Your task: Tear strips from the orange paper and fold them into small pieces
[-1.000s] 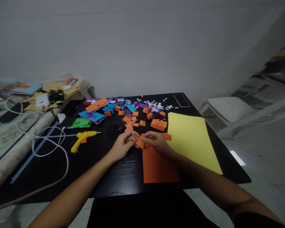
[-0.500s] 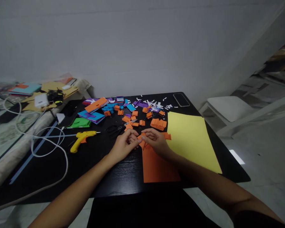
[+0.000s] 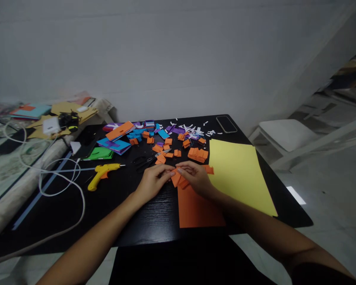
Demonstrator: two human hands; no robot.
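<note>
My left hand (image 3: 153,181) and my right hand (image 3: 196,179) meet near the table's middle. Between them is a small orange paper piece (image 3: 175,179), folded or in layers, with the fingers of both hands pinched on its upper edge. Under my right hand lies an orange sheet (image 3: 199,211), its top part covered. Another orange strip (image 3: 209,169) shows just past the right knuckles. Several small folded orange pieces (image 3: 177,153) lie scattered beyond my hands, with a stack of orange pieces (image 3: 197,154) to their right. Black-handled scissors (image 3: 146,163) rest beyond my left hand.
A yellow glue gun (image 3: 103,174) lies left, near a looping white cable (image 3: 82,198). Yellow sheets (image 3: 237,174) are at the right, a phone (image 3: 226,124) at the far edge. White scraps (image 3: 192,130) and coloured paper bundles (image 3: 120,131) lie at the back. A white chair (image 3: 286,134) stands right.
The left fingers have straightened and moved up to the orange piece's top edge. The orange piece has turned and shows more of its layers. The right hand has barely shifted.
</note>
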